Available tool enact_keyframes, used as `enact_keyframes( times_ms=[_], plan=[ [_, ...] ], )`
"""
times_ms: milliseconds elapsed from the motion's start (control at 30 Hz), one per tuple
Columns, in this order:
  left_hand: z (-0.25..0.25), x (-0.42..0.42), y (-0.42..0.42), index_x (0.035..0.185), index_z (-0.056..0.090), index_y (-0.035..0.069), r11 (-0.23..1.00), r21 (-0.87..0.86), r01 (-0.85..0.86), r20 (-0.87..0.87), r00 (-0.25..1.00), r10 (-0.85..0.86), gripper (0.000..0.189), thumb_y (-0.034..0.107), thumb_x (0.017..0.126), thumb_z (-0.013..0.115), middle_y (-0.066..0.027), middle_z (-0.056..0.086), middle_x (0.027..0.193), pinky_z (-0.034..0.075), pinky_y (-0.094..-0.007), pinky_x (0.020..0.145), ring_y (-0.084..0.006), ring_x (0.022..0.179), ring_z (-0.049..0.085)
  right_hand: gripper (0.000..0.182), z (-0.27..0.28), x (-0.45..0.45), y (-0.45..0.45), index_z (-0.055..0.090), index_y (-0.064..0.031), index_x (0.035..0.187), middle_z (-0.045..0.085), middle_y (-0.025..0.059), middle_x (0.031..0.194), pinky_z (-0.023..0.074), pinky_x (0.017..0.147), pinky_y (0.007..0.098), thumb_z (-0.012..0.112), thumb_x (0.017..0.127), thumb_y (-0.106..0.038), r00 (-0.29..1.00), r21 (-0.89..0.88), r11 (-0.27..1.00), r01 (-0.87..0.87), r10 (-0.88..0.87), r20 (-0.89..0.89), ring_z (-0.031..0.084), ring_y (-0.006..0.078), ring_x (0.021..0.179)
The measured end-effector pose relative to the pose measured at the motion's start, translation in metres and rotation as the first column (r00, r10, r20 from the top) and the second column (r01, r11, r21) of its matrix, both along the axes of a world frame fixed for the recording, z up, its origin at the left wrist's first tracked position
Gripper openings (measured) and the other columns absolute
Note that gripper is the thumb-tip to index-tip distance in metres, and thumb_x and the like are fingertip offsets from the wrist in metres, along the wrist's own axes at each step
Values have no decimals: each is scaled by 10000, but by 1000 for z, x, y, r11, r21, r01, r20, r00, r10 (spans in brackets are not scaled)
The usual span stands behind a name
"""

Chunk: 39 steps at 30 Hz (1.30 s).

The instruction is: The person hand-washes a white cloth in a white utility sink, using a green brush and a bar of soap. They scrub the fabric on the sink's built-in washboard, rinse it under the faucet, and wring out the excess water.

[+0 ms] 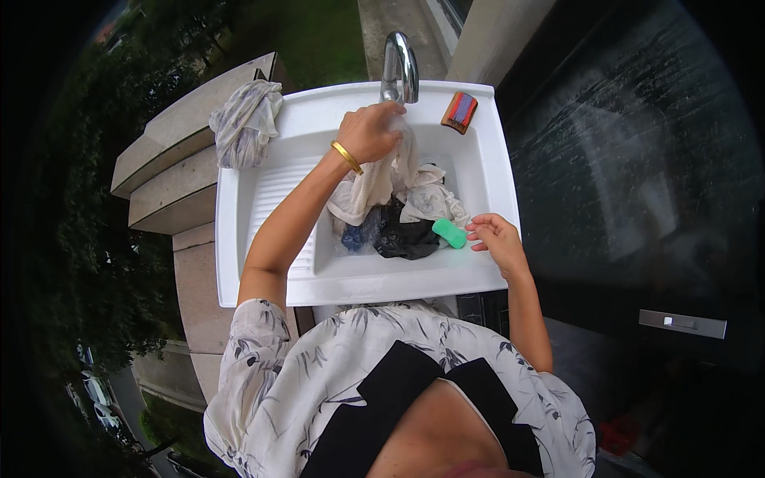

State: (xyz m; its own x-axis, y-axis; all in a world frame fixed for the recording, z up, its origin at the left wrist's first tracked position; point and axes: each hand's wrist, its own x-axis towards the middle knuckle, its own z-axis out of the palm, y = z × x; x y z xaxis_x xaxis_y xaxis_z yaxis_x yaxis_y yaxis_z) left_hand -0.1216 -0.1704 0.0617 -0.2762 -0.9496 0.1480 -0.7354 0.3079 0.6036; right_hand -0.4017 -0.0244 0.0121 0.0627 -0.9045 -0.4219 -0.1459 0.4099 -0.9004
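Observation:
My left hand [372, 131] holds a wet whitish cloth [370, 188] just below the chrome faucet [401, 66]; the cloth hangs into the basin of the white laundry sink [358, 290]. A green bar of soap [449, 233] lies at the right end of the basin, against black cloth [409, 239]. Beside the soap is my right hand [493, 239], its fingers slightly curled and apart, holding nothing. Another white cloth [433, 200] lies behind the soap. Dark blue fabric [358, 235] sits in water at the basin's left.
A scrubbing brush [459, 112] with red and purple bristles lies on the sink's back right ledge. Bunched light cloth [248, 125] hangs over the back left corner. A ribbed washboard [284, 203] is left of the basin. A dark glass panel [627, 179] stands on the right.

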Motion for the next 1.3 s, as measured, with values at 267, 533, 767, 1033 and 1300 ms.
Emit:
enact_keyframes(
  times_ms=[267,533,767,1033,1300],
  plan=[
    [-53,5,8,1113,600,156,997,-5,-77,-31,997,77,439,147,675,616,-106,679,895,446,-456,733,-315,833,637,177,-12,19,-4,575,6,1032,654,96,937,515,666,243,516,879,-59,998,12,999,-33,33,48,622,135,803],
    [-250,5,54,1182,550,217,987,47,-151,390,913,121,506,112,694,631,-71,649,1070,256,-608,888,-282,967,615,183,-28,18,5,572,5,1017,655,110,938,510,644,260,509,857,-57,997,103,994,-34,28,67,620,138,785],
    [-118,21,3,1290,458,107,977,181,-109,-267,951,155,694,-61,621,532,-111,620,879,481,-321,767,-299,780,587,624,-46,52,-17,273,22,1326,500,269,1182,554,718,457,556,886,-320,879,362,921,-140,-52,473,606,344,953],
    [64,11,80,1342,366,44,979,73,193,-640,762,-103,787,-132,597,547,-94,629,928,500,-287,797,-135,892,588,822,-27,117,-88,149,-12,1414,336,274,1348,492,828,591,387,885,-593,608,480,860,-173,-290,739,491,471,1120],
    [64,28,95,1323,381,21,985,124,123,-736,677,8,761,-120,613,613,-85,643,882,500,-286,774,-155,853,611,332,-51,149,-110,539,-120,1162,596,71,1137,445,845,473,462,913,-325,622,409,912,-36,-300,724,579,262,1020]
  ],
)
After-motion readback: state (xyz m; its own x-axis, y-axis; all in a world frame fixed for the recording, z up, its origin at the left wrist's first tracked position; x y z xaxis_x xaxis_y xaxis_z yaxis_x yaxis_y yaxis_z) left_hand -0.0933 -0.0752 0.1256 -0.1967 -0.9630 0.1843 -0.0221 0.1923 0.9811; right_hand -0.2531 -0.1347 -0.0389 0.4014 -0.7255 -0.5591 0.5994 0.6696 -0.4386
